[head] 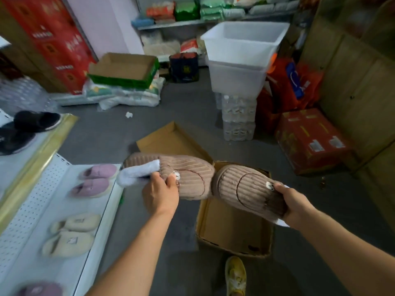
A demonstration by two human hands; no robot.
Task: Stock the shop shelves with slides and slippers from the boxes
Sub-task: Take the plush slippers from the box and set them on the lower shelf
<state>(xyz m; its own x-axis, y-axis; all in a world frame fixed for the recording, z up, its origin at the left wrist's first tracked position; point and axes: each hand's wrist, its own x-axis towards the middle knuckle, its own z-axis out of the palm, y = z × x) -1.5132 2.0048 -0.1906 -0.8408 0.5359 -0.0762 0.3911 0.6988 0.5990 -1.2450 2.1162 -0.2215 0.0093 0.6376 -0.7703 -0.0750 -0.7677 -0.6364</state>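
Each hand holds one brown slipper in the air above the open box (233, 231): the left hand (159, 195) pinches the left slipper (188, 174) at its opening, and the right hand (296, 205) has its fingers curled around the heel end of the right slipper (250, 189). They look light, soft and plush, so I think a gentle grip at the opening or heel is enough. The shelf (53, 210) with other pairs is just to the left.

Purple slipper (39, 289): cut by bottom edge, blurred. Black slippers (23, 130): cut at left edge. Yellow shoe (235, 276): heel cropped. Red box (313, 141) print: illegible.
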